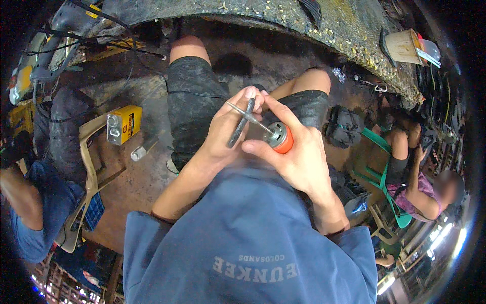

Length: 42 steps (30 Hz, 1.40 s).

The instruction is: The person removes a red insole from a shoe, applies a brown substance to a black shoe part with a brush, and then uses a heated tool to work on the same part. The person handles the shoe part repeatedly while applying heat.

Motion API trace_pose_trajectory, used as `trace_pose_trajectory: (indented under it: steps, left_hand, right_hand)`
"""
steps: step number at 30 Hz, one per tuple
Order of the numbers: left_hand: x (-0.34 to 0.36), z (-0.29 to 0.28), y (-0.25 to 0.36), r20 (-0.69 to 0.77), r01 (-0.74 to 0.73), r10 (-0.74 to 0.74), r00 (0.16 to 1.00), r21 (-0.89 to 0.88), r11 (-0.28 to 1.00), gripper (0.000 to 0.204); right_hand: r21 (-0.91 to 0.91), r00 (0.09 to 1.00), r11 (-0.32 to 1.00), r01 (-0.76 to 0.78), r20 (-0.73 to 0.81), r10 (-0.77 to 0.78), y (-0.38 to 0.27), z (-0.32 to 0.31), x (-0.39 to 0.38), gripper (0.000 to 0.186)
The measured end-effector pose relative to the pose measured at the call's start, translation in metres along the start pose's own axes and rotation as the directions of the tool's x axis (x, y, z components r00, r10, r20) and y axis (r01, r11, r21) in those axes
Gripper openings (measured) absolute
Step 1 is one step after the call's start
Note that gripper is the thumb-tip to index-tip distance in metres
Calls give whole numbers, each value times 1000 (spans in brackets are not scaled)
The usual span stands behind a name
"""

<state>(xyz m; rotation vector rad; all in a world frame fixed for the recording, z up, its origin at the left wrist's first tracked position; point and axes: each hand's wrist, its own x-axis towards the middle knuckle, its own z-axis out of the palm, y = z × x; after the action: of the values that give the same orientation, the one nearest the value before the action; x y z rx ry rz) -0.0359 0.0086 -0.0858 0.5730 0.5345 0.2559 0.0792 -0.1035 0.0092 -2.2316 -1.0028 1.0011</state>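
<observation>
My right hand (296,152) grips a small cylindrical motor (278,137) with a metal face and an orange rear cap, held above my lap. A thin metal shaft (245,116) sticks out of the motor toward the upper left. My left hand (228,129) pinches a dark flat ring-shaped part (242,124) around that shaft, fingers closed on it. Both hands meet in front of my blue shirt, over my dark shorts (195,101).
A yellow metal box (124,124) and a small grey cylinder (138,152) lie on the dirty floor at left. A beige plastic chair (88,167) and a person in blue are far left. Another person sits on a green chair (390,177) at right. A rough workbench edge (324,25) curves overhead.
</observation>
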Motion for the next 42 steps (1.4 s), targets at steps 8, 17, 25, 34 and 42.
trace_pose_trajectory:
  steps: [8,17,25,34,42]
  left_hand:
    - [7,0,-4,20,9,-8,1000,-12,1000,36]
    - [3,4,-3,-57,0,4,998,71,997,36]
    - [3,-1,-6,-20,-32,35,999,129,991,38]
    - [8,0,-9,-14,-75,76,997,92,993,37]
    - [10,11,9,114,-257,327,938,-404,878,32]
  right_hand:
    - [-63,999,998,-27,40,29,-5,-4,-6,98]
    - [-73,998,997,-25,51,28,2,-5,-4,98]
    - [-93,993,994,-58,100,68,-3,-8,-10,97]
    - [-74,987,994,-75,139,85,-4,-10,-15,98]
    - [598,995,798,-81,3,99,12,-4,-5,71]
